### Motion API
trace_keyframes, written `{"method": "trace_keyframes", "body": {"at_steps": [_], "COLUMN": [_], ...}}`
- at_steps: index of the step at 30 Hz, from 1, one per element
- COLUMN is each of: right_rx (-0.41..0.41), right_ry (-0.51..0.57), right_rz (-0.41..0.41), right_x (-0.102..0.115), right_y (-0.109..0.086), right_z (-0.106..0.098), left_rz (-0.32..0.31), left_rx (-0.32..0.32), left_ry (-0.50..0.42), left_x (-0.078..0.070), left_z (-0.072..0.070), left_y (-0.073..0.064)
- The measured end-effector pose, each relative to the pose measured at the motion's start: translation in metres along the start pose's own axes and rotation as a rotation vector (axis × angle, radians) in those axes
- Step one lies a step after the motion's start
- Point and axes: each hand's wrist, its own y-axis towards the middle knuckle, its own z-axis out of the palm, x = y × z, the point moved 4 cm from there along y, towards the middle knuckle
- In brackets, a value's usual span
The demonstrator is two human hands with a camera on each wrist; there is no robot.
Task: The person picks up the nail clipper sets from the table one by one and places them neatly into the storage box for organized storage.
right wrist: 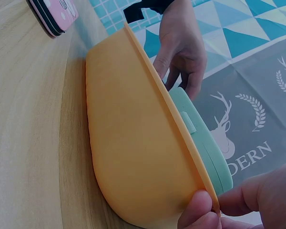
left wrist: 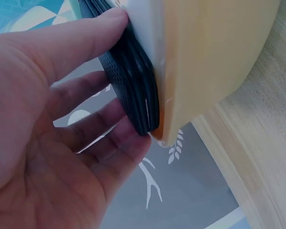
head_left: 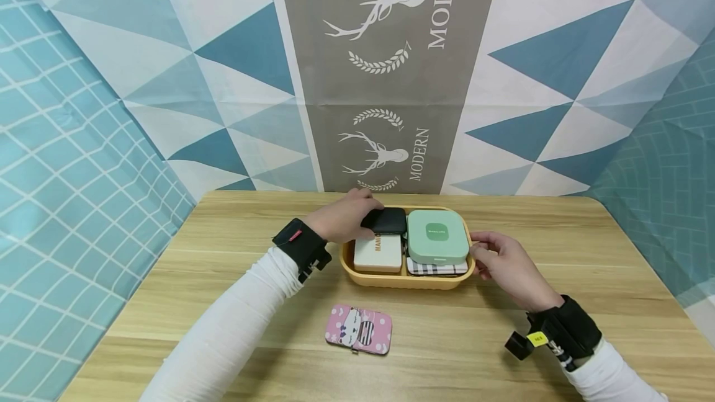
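My left hand (head_left: pixel 346 216) is at the back left of a yellow two-part basket (head_left: pixel 380 280). Its thumb and fingers hold the end of a black wallet-like case (head_left: pixel 389 221) with a grained, layered edge (left wrist: pixel 133 81). The case lies behind a white box (head_left: pixel 378 256) with lettering on its lid. At the basket's right end, my right hand (head_left: pixel 505 265) pinches the rim, thumb and fingers on either side of the wall. A mint green square case (head_left: pixel 438 236) fills most of the right compartment, over a checked item (head_left: pixel 437 267) that is mostly hidden.
A pink case with a cartoon cat (head_left: pixel 359 329) lies on the wooden table (head_left: pixel 447 340) in front of the basket. Behind the table's back edge hangs a patterned cloth (head_left: pixel 385 92) with deer prints. Blue tiled-print cloth (head_left: pixel 67 172) stands at the left.
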Motion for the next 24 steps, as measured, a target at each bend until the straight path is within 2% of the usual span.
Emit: {"method": "trace_keyframes", "body": {"at_steps": [10, 24], "right_rx": [0.004, 0.005], "right_ry": [-0.001, -0.010], "right_rz": [-0.004, 0.003], "right_x": [0.0000, -0.0016], "right_y": [0.0001, 0.0005], "right_z": [0.0000, 0.0005], "left_rz": [0.001, -0.001], "left_rx": [-0.012, -0.067], "left_ry": [-0.019, -0.062], "left_x": [0.0023, 0.0088], "left_z": [0.0021, 0.0022], "left_y": [-0.0011, -0.0095]}}
